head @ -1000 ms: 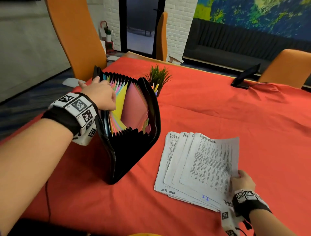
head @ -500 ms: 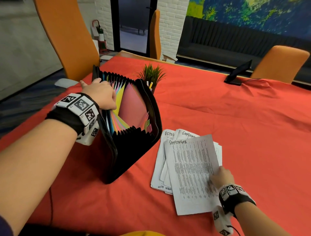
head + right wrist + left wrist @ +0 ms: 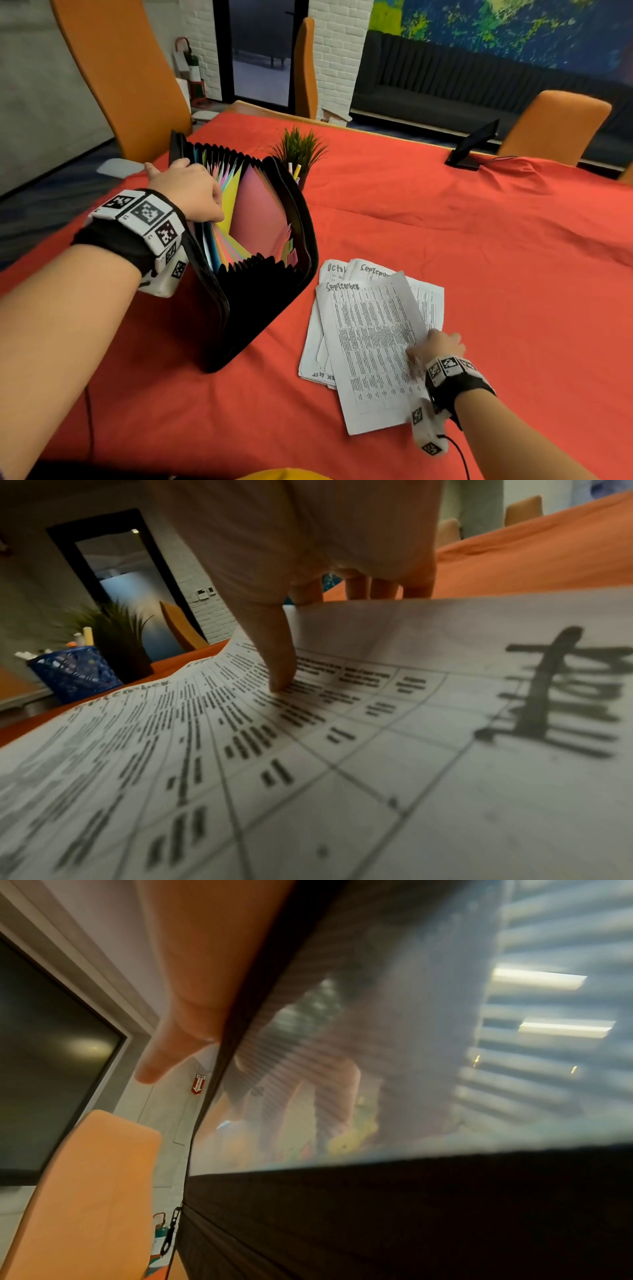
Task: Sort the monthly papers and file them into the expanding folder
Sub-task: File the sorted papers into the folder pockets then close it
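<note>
A black expanding folder [image 3: 260, 301] stands open on the red cloth, left of centre, showing coloured dividers [image 3: 253, 219]. My left hand [image 3: 186, 190] grips its left wall and front dividers from above; in the left wrist view the thumb [image 3: 171, 1042] lies outside the cover while the fingers show blurred through a translucent divider. Right of the folder lies a pile of printed papers [image 3: 428, 298]. The top sheet [image 3: 370, 346] is headed "September". My right hand [image 3: 436, 346] pinches its right edge, thumb [image 3: 274, 656] on the print, fingers under the edge, which is curled up.
A small potted plant [image 3: 299, 150] and a blue pen basket [image 3: 73, 673] stand just behind the folder. A dark tablet on a stand [image 3: 474, 144] sits at the far edge. Orange chairs [image 3: 130, 78] [image 3: 555, 123] surround the table. Red cloth [image 3: 445, 222] stretches right of the papers.
My right hand has drawn the top September sheet left and nearer, off the fanned pile, and turned it. My left hand has stayed on the folder.
</note>
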The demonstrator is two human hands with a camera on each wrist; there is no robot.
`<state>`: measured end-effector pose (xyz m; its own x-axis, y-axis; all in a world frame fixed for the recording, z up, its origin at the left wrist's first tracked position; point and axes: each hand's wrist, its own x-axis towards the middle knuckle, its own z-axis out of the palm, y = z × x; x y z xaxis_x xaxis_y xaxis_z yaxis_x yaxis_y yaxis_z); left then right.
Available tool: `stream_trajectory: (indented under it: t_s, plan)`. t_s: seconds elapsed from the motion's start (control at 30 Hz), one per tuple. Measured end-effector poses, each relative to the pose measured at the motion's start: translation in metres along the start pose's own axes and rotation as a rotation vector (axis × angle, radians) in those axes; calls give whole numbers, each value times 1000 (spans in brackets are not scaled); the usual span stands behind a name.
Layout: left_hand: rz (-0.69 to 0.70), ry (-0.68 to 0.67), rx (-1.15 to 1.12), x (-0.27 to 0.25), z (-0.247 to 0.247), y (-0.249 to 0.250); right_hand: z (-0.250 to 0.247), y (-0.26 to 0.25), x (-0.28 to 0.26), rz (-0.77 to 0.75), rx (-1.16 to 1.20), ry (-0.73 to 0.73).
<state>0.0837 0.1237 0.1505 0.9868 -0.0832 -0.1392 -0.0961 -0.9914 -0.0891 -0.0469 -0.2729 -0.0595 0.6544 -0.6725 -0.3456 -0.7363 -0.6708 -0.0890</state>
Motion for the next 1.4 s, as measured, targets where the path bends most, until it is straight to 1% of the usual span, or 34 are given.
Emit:
stream_trajectory:
  t_s: [0.1,0.2,0.27,0.33,0.43,0.47,0.5,0.57,0.67,0.7,0.8,0.93,1.03,1.1,1.23,1.3,1.4]
  plan:
    - [0,9,-9,0,1,-1,1,0,-8,-64,49,77]
    - [1,18,-18,0,1,-1,5,1,-9,-201,141,112]
    - [5,23,-22,-1,1,-1,6,2,-11,-273,253,134]
    - [9,24,-29,-1,2,-3,3,4,-15,-256,432,143]
    - [14,34,-43,0,2,-4,-5,11,-11,-42,658,70]
    - [14,37,-47,-1,2,-4,-6,15,-6,12,678,48]
    - [14,41,-54,-1,2,-4,-4,19,-1,27,664,23]
    - [13,49,-62,-1,2,-3,-1,25,7,-34,637,-4]
    - [15,57,-73,-1,3,-4,-2,24,7,-142,724,-35]
    - [17,59,-76,-1,3,-4,-8,20,6,-177,724,-24]
    - [21,73,-77,-1,4,-5,-54,2,-2,-325,690,68]
    - [31,70,-91,0,5,-6,-153,-36,-17,-562,823,310]
    - [31,68,-101,0,6,-6,-220,-71,-42,-712,936,368]
    - [37,71,-104,1,5,-6,-252,-95,-62,-800,983,376]
    - [54,68,-106,2,3,-7,-280,-147,-83,-816,862,446]
    - [60,56,-99,2,3,-8,-280,-170,-93,-825,787,453]
    - [61,49,-94,1,2,-10,-265,-197,-110,-888,653,440]
